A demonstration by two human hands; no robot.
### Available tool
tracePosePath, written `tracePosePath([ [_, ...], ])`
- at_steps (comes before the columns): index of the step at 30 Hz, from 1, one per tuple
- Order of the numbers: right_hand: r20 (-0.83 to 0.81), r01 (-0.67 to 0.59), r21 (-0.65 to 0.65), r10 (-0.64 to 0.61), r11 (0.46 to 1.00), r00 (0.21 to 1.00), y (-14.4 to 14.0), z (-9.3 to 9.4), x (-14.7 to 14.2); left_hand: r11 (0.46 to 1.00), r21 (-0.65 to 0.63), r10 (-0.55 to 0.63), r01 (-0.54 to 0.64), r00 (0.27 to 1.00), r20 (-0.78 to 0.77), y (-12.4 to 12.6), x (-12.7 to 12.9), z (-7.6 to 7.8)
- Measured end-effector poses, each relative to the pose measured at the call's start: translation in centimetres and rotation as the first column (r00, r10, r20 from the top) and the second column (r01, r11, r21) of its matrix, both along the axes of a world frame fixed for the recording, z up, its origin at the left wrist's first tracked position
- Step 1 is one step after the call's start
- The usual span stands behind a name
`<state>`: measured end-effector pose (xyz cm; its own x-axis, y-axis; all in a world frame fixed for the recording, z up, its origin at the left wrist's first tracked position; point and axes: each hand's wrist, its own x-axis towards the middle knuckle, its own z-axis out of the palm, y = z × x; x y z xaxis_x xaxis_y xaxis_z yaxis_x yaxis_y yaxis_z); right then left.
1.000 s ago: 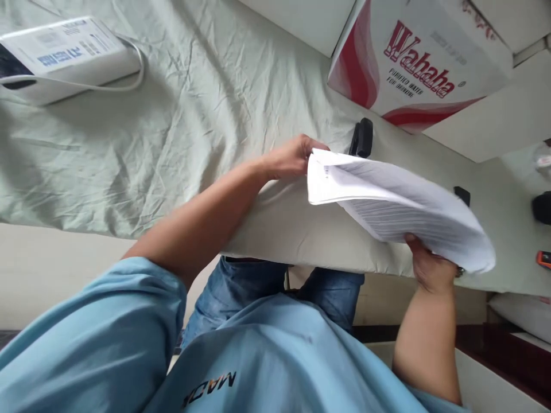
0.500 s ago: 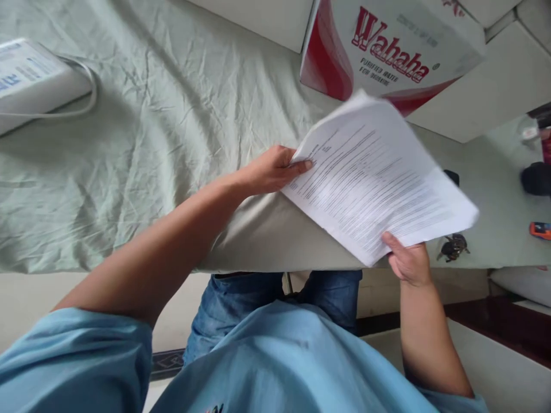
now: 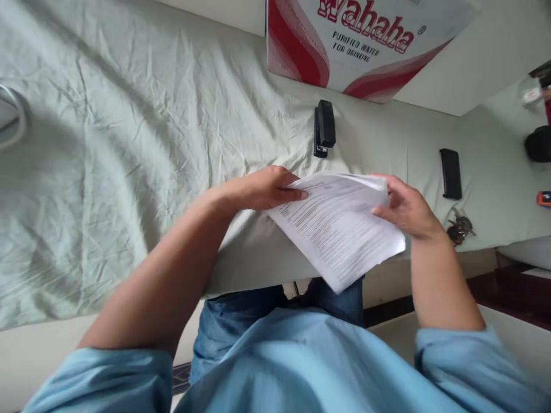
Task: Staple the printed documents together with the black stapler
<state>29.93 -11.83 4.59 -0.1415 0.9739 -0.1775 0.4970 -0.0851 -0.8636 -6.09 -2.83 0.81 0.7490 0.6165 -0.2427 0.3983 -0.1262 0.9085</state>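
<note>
A stack of printed white papers (image 3: 340, 229) lies tilted over the near edge of the cloth-covered table (image 3: 129, 160). My left hand (image 3: 262, 189) grips its left corner, thumb on top. My right hand (image 3: 407, 209) holds the far right corner of the stack, fingers curled over the edge. A black stapler (image 3: 323, 127) lies on the cloth just beyond the papers, apart from both hands.
A red-and-white Wahaha cardboard box (image 3: 365, 40) stands at the back. A flat black object (image 3: 450, 173), a bunch of keys (image 3: 460, 227), a small orange item (image 3: 544, 198) and a dark round object (image 3: 539, 143) lie to the right. A white cable loop (image 3: 12, 123) shows at far left.
The papers came down from an upright tilt to lie flatter at the table edge. My right hand moved from the bottom corner to the far right corner. The view shifted, revealing the stapler.
</note>
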Motion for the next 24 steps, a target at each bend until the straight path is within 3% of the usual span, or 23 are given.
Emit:
tracePosePath([
  [2,-0.008,-0.004,0.095,0.005,0.995,1.0,3.0,-1.4,-1.8,0.981,-0.069,0.188,-0.182,0.977,0.102,-0.3,-0.3,-1.0],
  [3,-0.027,0.027,0.157,-0.023,0.987,0.999,4.3,-2.3,-2.4,0.942,-0.172,0.32,-0.287,0.923,0.212,-0.4,-0.5,-1.5],
  [5,-0.108,0.128,0.269,-0.102,0.955,0.989,6.3,-4.4,-3.5,0.816,-0.373,0.572,-0.441,0.711,0.409,-0.4,-0.6,-2.4],
  [6,-0.171,0.197,0.315,-0.149,0.928,0.974,7.0,-5.4,-3.9,0.764,-0.456,0.641,-0.457,0.619,0.454,-0.4,-0.5,-2.8],
  [8,-0.296,0.327,0.348,-0.227,0.879,0.928,7.7,-7.2,-4.5,0.699,-0.563,0.71,-0.441,0.522,0.472,-0.2,-0.1,-3.2],
  [12,-0.383,0.392,0.26,-0.278,0.883,0.881,7.2,-8.8,-4.9,0.659,-0.622,0.732,-0.423,0.551,0.401,-0.5,0.5,-3.8],
  [17,-0.402,0.343,0.155,-0.258,0.926,0.878,6.9,-7.6,-4.1,0.631,-0.606,0.756,-0.485,0.561,0.337,-1.1,0.0,-4.4],
  [20,-0.447,0.36,0.104,-0.279,0.927,0.85,6.9,-7.2,-3.7,0.634,-0.556,0.758,-0.537,0.571,0.314,-1.1,-0.2,-4.1],
  [24,-0.507,0.393,0.056,-0.313,0.918,0.803,6.7,-7.3,-3.3,0.641,-0.574,0.749,-0.51,0.582,0.318,-1.0,0.3,-3.6],
])
